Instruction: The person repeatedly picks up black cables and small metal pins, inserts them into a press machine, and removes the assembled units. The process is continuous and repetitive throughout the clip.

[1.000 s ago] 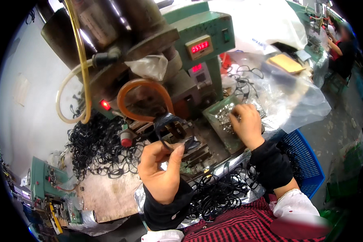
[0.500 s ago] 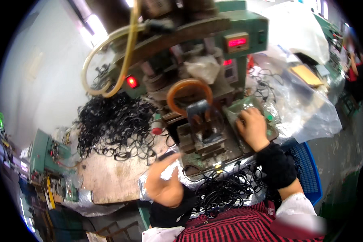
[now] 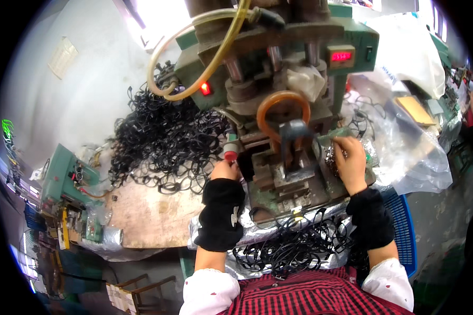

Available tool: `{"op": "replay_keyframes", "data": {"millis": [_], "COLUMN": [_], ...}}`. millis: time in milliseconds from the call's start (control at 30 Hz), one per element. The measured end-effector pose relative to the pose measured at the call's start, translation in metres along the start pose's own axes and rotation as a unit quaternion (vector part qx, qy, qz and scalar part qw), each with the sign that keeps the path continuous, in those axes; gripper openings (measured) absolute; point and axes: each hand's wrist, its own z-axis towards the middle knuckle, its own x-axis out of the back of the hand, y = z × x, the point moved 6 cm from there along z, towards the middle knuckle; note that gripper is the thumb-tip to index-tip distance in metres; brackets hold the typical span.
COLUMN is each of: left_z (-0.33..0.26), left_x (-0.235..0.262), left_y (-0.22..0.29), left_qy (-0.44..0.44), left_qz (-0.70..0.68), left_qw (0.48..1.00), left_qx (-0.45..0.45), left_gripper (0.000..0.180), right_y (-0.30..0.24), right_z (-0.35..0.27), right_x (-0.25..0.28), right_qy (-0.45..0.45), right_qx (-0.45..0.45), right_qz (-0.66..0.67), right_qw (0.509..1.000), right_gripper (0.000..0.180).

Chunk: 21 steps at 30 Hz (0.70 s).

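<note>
My left hand (image 3: 226, 170) is at the front left of a green press machine (image 3: 360, 44), its fingers curled just below a red push button (image 3: 230, 156); whether it touches the button is hidden. My right hand (image 3: 351, 161) is bent over a tray (image 3: 343, 132) of small metal parts (image 3: 331, 160), fingertips down among them; anything pinched there is hidden. Between my hands stands a metal fixture (image 3: 295, 185) with a black part (image 3: 294, 130) on it. An orange ring (image 3: 261, 116) is just behind that part.
A large heap of black cords (image 3: 163, 131) covers the left of the wooden table (image 3: 152, 215). More black cords (image 3: 289, 241) lie on foil before me. Plastic sheeting (image 3: 423, 157) and a blue basket (image 3: 404, 231) are at the right. A yellowish hose (image 3: 218, 60) loops above.
My left hand has moved up and forward from the table's front to beside the red button, its fingers now curled. My right hand stays at the parts tray. The view has shifted.
</note>
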Motion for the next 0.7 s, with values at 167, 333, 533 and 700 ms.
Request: {"op": "replay_keyframes", "data": {"millis": [167,333,533,700], "left_z": [-0.023,-0.033,-0.055,-0.119], "left_x": [0.02,0.055,0.096,0.061], "left_y": [-0.011,-0.019,-0.001,-0.001], "left_qy": [-0.101,-0.257,0.019,0.093], "left_qz": [0.019,-0.139,-0.485,-0.623], "left_qw": [0.993,0.956,0.872,0.776], "left_qx": [-0.055,-0.021,-0.064,0.033], "left_gripper": [0.039,0.018,0.017,0.018], "right_y": [0.029,0.005,-0.071,-0.075], "right_z": [-0.044,-0.046,0.006,-0.022], "right_x": [0.047,0.07,0.009,-0.024], "right_qy": [-0.008,-0.045,-0.075,-0.085], "right_qx": [-0.147,-0.187,-0.038,-0.209], "right_qz": [0.055,0.129,0.257,0.448], "right_qw": [0.988,0.973,0.963,0.865], "right_gripper": [0.012,0.014,0.025,0.042]}}
